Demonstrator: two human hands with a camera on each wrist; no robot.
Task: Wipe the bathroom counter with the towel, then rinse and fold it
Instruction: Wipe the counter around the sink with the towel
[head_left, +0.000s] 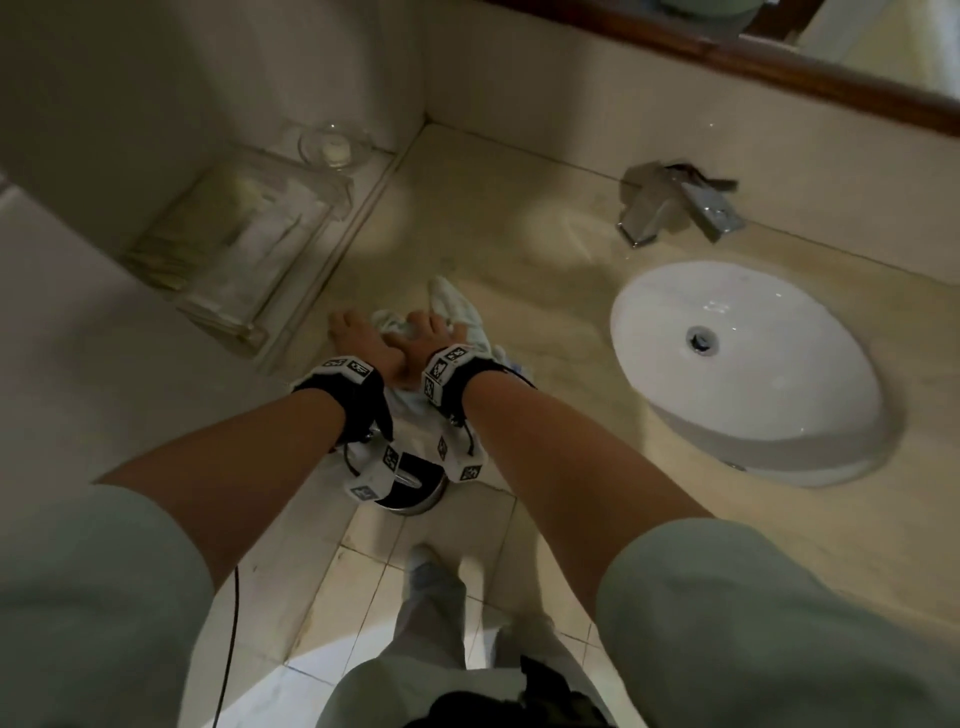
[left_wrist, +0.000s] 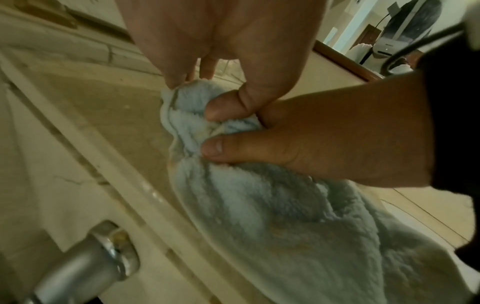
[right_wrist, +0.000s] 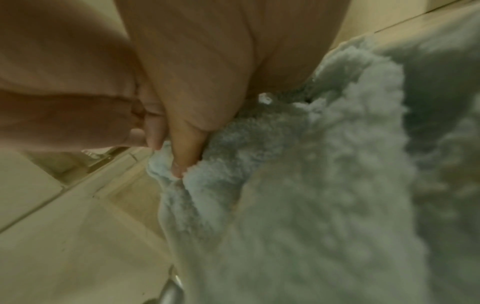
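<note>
A pale blue terry towel (head_left: 457, 306) lies bunched on the beige counter (head_left: 519, 249), left of the sink, and hangs over the front edge. Both hands sit side by side on it. My left hand (head_left: 353, 325) pinches a fold of towel (left_wrist: 187, 102) between thumb and fingers (left_wrist: 226, 107). My right hand (head_left: 426, 325) grips the bunch just beside it, its thumb (left_wrist: 215, 147) pressed into the cloth. In the right wrist view the right fingers (right_wrist: 182, 156) dig into a fold of the towel (right_wrist: 311, 195). The other fingertips are hidden.
An oval white basin (head_left: 743, 364) and a chrome faucet (head_left: 675, 205) sit to the right. A clear tray of toiletries (head_left: 244, 234) and a glass dish (head_left: 332, 148) stand on the raised ledge at left. A metal bin (head_left: 410, 483) stands on the floor below my wrists.
</note>
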